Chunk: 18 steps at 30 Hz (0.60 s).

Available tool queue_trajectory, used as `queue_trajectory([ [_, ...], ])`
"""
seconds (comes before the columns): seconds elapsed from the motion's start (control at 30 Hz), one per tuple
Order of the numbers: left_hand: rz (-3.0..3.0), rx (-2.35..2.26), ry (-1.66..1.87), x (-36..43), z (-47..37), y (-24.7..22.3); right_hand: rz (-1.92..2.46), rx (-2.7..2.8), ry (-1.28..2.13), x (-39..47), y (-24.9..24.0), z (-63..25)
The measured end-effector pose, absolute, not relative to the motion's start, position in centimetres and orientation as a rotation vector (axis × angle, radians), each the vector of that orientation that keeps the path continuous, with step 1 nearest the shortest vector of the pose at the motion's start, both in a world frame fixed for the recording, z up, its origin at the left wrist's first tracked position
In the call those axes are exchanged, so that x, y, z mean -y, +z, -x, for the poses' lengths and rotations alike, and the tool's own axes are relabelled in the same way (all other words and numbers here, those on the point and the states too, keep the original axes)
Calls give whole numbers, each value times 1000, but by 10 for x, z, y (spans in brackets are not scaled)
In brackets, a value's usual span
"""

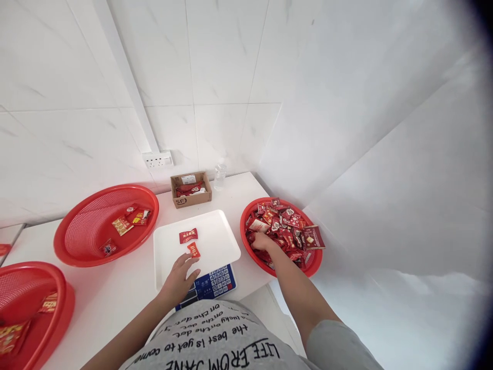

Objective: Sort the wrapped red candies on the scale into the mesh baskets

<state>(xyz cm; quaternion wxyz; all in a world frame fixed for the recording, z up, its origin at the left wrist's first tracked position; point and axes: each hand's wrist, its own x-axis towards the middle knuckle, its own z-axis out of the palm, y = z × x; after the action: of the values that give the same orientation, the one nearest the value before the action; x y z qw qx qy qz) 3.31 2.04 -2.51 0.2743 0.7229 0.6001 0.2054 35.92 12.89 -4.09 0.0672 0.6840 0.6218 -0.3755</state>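
Note:
Two small red packets lie on a white tray (219, 231) that rests on a blue scale (215, 282). The upper packet (188, 236) lies apart from my left hand. Fingers spread, my left hand (180, 277) reaches over the tray, its fingertips at the lower packet (194, 250). On the right, my right hand (262, 241) is down among the red packets (287, 221) in a full red basket (316, 267). Its fingertips are hidden by the packets, so what it holds cannot be seen.
Behind the tray stand a cardboard box (193, 200) with red packets and a clear bottle (220, 174). Two red baskets, one farther back (82, 221) and one nearer (63, 303), stand at the left with a few packets in each. A wall socket (157, 160) is above the table (100, 293).

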Motion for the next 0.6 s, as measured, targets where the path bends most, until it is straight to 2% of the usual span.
queue_trajectory([
  [0.4, -1879, -1604, 547, -21, -33, -22, -2065, -1819, -1849, -127, -26, -371],
  [0.6, -1879, -1593, 545, -22, -34, -19, -1913, -1895, -1849, -123, -20, -372],
])
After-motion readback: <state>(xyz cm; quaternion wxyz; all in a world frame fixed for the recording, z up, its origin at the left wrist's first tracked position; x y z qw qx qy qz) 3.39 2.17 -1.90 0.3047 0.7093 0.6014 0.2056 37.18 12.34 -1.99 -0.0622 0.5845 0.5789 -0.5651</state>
